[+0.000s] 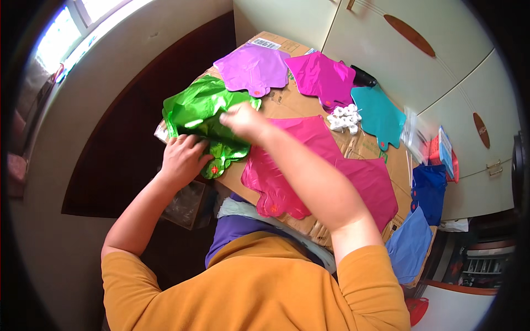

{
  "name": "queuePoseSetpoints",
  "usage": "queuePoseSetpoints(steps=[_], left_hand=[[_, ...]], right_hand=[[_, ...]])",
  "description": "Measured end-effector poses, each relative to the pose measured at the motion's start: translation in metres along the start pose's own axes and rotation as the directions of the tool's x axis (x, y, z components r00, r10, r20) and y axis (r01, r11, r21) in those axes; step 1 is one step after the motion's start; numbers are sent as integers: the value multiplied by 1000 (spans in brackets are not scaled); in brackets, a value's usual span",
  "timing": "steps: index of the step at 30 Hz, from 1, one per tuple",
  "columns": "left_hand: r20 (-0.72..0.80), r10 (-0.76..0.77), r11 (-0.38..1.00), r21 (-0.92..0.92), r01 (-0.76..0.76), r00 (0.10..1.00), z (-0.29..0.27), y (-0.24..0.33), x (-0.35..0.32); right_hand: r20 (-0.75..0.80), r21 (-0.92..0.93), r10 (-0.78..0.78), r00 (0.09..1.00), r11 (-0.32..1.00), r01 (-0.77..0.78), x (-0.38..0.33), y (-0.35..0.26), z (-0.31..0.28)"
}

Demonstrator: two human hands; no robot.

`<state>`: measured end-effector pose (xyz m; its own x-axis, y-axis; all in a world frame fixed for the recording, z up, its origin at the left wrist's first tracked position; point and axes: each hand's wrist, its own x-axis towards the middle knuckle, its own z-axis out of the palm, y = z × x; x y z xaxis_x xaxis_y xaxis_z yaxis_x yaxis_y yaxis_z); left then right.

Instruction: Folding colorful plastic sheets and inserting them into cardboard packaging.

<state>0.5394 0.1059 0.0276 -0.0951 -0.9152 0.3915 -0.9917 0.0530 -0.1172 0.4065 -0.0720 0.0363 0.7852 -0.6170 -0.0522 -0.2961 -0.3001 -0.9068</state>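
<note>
Flat green foil balloons [193,105] lie in a shiny, crumpled stack at the far left of the cardboard. My left hand [182,159] rests on their near left edge, its fingers spread and the thumb apart. Over the middle of the green foil is my right hand [247,121], fingers curled together in a pinch; whatever lies between them is too small to make out. My right forearm passes above a pink-red foil balloon [298,143] and hides part of it. The green balloons' neck tab, with a red mark, points toward me.
Around the cardboard sheet [276,102] lie a lilac balloon [251,66], a magenta balloon [323,80], a teal balloon [378,113], a dark blue balloon [429,185] and a light blue one [409,245]. White ribbon rolls [344,118] sit centrally. Cabinets [397,60] stand behind.
</note>
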Motion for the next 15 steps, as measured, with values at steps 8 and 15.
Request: queuePoseSetpoints(steps=[8,15], left_hand=[[302,-126,976,-135,173,945,-27,-10,34],[-228,318,859,-343,-381,920,46,-25,173]], right_hand=[[-887,-293,-368,278,915,277,77,-81,-292],[-224,-504,-656,720,711,491,107,-11,-218]])
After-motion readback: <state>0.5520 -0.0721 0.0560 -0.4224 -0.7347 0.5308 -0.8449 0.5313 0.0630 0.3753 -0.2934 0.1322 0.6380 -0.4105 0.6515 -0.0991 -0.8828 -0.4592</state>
